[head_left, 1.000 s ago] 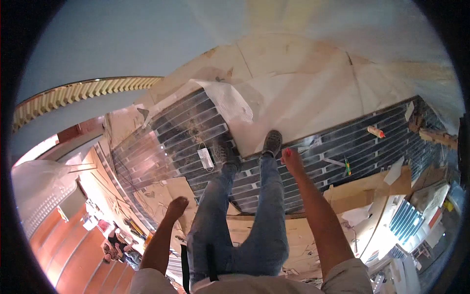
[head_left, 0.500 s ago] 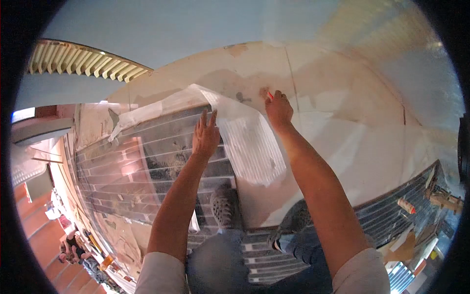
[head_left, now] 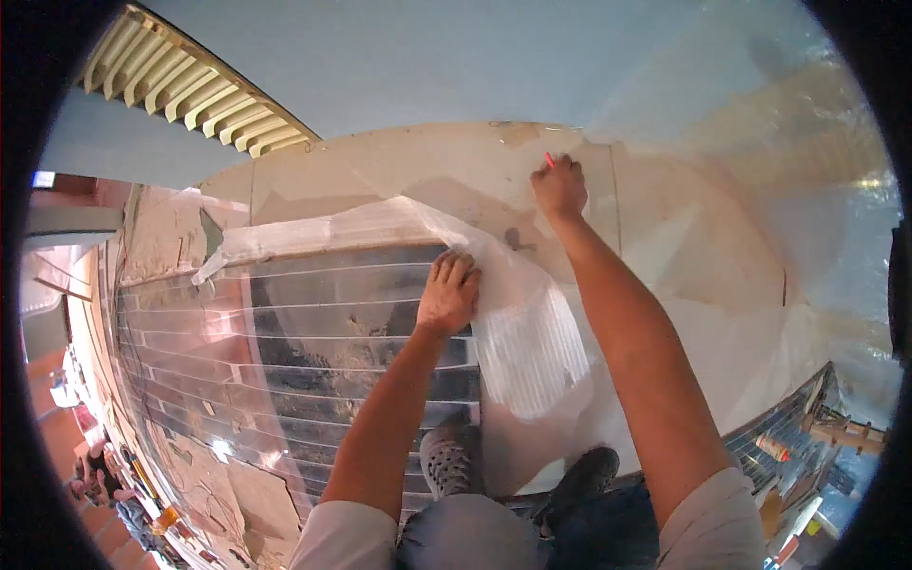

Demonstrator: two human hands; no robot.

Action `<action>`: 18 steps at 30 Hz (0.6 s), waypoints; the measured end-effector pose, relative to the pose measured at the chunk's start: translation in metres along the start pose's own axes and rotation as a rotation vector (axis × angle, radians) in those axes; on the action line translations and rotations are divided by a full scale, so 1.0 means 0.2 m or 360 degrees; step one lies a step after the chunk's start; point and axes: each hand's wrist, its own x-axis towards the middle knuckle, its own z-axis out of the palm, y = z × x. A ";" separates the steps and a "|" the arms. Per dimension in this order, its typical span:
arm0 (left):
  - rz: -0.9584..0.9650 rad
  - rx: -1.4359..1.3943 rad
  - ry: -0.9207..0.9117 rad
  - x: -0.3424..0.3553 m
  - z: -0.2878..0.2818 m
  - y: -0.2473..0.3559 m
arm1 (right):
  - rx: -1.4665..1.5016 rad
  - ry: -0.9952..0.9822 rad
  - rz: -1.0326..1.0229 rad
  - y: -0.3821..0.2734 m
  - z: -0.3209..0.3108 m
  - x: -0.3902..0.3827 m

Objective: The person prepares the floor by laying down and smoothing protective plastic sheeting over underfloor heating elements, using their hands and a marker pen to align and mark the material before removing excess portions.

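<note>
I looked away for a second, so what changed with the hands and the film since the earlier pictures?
The right hand, holding a red marker, has reached farther out across the pale floor. The left hand dropped back and now presses flat on the white sheet. The striped film lies as before.

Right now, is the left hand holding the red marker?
No, the left hand lies flat on the clear plastic sheet; the red marker is in the right hand, farther ahead.

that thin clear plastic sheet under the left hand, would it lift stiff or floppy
Probably floppy: the thin translucent plastic sheet wrinkles and folds at its edge. Likely light, being see-through thin. It may slide, since the left hand presses it flat onto the striped shiny floor film.
</note>
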 end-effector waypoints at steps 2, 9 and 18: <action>0.0018 -0.0047 -0.0046 0.01 0.03 -0.02 | -0.0050 0.0024 -0.0021 -0.04 0.08 0.09; -0.0055 -0.0017 -0.0191 -0.03 -0.05 -0.05 | -0.0087 -0.0014 -0.0390 -0.57 0.28 -0.06; -0.0090 -0.0394 -0.0036 -0.01 0.09 -0.08 | 0.0624 -0.0434 -0.0771 -1.23 0.43 -0.34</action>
